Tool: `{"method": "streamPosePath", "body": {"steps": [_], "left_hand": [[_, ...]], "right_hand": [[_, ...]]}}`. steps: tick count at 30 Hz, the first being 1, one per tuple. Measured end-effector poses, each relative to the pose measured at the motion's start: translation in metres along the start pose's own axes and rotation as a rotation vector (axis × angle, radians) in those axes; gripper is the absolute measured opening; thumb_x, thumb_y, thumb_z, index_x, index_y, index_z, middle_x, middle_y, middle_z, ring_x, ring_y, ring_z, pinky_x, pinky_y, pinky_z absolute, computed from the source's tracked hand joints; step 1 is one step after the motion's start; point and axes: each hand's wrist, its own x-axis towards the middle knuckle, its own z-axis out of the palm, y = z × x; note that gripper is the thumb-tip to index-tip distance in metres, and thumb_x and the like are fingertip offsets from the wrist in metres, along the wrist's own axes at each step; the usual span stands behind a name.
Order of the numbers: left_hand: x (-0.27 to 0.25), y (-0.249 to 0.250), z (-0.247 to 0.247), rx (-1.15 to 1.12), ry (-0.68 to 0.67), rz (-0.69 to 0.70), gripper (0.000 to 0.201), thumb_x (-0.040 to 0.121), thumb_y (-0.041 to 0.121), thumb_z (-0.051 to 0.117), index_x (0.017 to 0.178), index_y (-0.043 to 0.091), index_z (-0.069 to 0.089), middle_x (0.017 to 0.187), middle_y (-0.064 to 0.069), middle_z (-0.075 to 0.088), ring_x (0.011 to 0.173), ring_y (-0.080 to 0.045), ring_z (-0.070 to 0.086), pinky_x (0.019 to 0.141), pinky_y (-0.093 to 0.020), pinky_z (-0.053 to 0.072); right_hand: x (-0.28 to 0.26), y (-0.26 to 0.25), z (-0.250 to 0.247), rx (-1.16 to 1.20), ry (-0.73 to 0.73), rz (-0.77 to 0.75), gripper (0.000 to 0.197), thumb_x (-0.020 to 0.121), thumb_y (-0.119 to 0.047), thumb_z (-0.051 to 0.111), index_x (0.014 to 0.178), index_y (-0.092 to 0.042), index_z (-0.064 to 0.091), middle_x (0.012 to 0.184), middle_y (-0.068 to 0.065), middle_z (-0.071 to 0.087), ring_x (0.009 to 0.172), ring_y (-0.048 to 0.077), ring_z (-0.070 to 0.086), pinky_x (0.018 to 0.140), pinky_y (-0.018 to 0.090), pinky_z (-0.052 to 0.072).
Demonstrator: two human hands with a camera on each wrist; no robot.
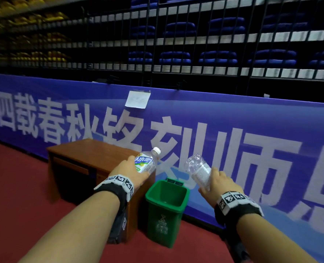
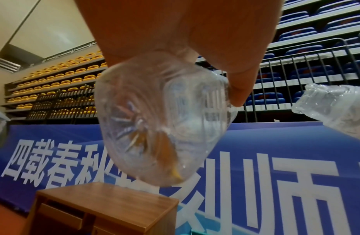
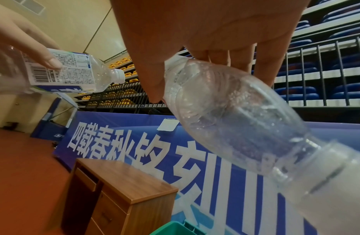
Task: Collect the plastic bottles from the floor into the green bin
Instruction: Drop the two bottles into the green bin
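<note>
A small green bin (image 1: 167, 203) stands open on the red floor below and between my two hands. My left hand (image 1: 132, 172) grips a labelled plastic bottle (image 1: 145, 164) with a white cap, held above the bin's left side and a wooden cabinet. Its clear base (image 2: 160, 124) fills the left wrist view. My right hand (image 1: 217, 184) grips a clear crinkled bottle (image 1: 197, 168), base pointing up and left, above the bin's right side. In the right wrist view the clear bottle (image 3: 235, 119) slants toward its white cap, the labelled bottle (image 3: 64, 70) is at the left, and the bin's rim (image 3: 175, 229) shows at the bottom.
The low wooden cabinet (image 1: 93, 160) with drawers stands against the bin's left side. A long blue banner (image 1: 252, 149) with white characters runs behind both, with a paper sheet (image 1: 137, 99) stuck on it. Railings and rows of blue and yellow seats rise beyond. Red floor (image 1: 15, 186) spreads to the left.
</note>
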Motion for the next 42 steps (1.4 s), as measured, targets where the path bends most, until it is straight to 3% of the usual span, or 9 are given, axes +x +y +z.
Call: {"method": "streamPosePath", "body": {"steps": [5, 10, 19, 26, 31, 37, 42], "left_hand": [[0.092, -0.017, 0.036, -0.014, -0.053, 0.033, 0.052, 0.071, 0.058, 0.068, 0.106, 0.028, 0.045, 0.089, 0.003, 0.064, 0.073, -0.016, 0.065, 0.069, -0.034, 0.057], [0.179, -0.018, 0.061, -0.084, -0.11, 0.071, 0.052, 0.068, 0.06, 0.07, 0.103, 0.03, 0.047, 0.084, 0.004, 0.068, 0.069, -0.016, 0.069, 0.069, -0.037, 0.06], [0.31, -0.003, 0.142, -0.025, -0.156, 0.109, 0.055, 0.074, 0.057, 0.07, 0.112, 0.027, 0.046, 0.097, 0.002, 0.065, 0.081, -0.019, 0.066, 0.074, -0.034, 0.056], [0.417, 0.019, 0.185, -0.014, -0.123, 0.063, 0.057, 0.069, 0.063, 0.069, 0.108, 0.029, 0.048, 0.093, 0.003, 0.065, 0.078, -0.016, 0.066, 0.072, -0.036, 0.059], [0.478, 0.016, 0.204, -0.068, -0.102, -0.015, 0.05, 0.072, 0.058, 0.072, 0.104, 0.028, 0.047, 0.086, 0.004, 0.065, 0.071, -0.014, 0.067, 0.065, -0.032, 0.059], [0.562, -0.007, 0.236, -0.116, -0.099, -0.075, 0.045, 0.074, 0.056, 0.074, 0.101, 0.03, 0.05, 0.084, 0.004, 0.068, 0.071, -0.014, 0.07, 0.068, -0.035, 0.062], [0.648, -0.015, 0.275, -0.068, -0.147, -0.026, 0.059, 0.069, 0.059, 0.071, 0.112, 0.028, 0.045, 0.092, 0.002, 0.066, 0.077, -0.017, 0.068, 0.071, -0.037, 0.061]], "right_hand": [[0.072, -0.028, 0.043, -0.001, -0.018, 0.02, 0.061, 0.083, -0.055, 0.063, 0.127, -0.022, 0.036, 0.117, -0.001, 0.054, 0.101, 0.022, 0.06, 0.074, 0.038, 0.056], [0.143, -0.042, 0.064, -0.014, -0.03, 0.079, 0.076, 0.082, -0.055, 0.065, 0.138, -0.023, 0.025, 0.121, 0.001, 0.054, 0.104, 0.024, 0.061, 0.075, 0.039, 0.056], [0.262, -0.025, 0.129, -0.033, -0.082, 0.166, 0.079, 0.083, -0.055, 0.065, 0.141, -0.023, 0.022, 0.123, 0.002, 0.054, 0.106, 0.025, 0.06, 0.079, 0.04, 0.056], [0.385, -0.011, 0.171, -0.079, -0.086, 0.088, 0.087, 0.088, -0.052, 0.062, 0.151, -0.022, 0.01, 0.135, 0.002, 0.048, 0.119, 0.024, 0.053, 0.085, 0.04, 0.051], [0.466, -0.014, 0.205, -0.042, -0.123, 0.064, 0.085, 0.085, -0.054, 0.064, 0.148, -0.023, 0.017, 0.132, 0.001, 0.05, 0.116, 0.024, 0.054, 0.085, 0.041, 0.051], [0.557, -0.044, 0.253, -0.005, -0.121, 0.007, 0.083, 0.086, -0.053, 0.064, 0.146, -0.024, 0.015, 0.13, 0.002, 0.051, 0.112, 0.024, 0.057, 0.08, 0.04, 0.052], [0.634, -0.066, 0.295, -0.031, -0.141, 0.01, 0.083, 0.085, -0.053, 0.065, 0.146, -0.022, 0.019, 0.129, 0.004, 0.052, 0.112, 0.027, 0.058, 0.082, 0.042, 0.051]]}}
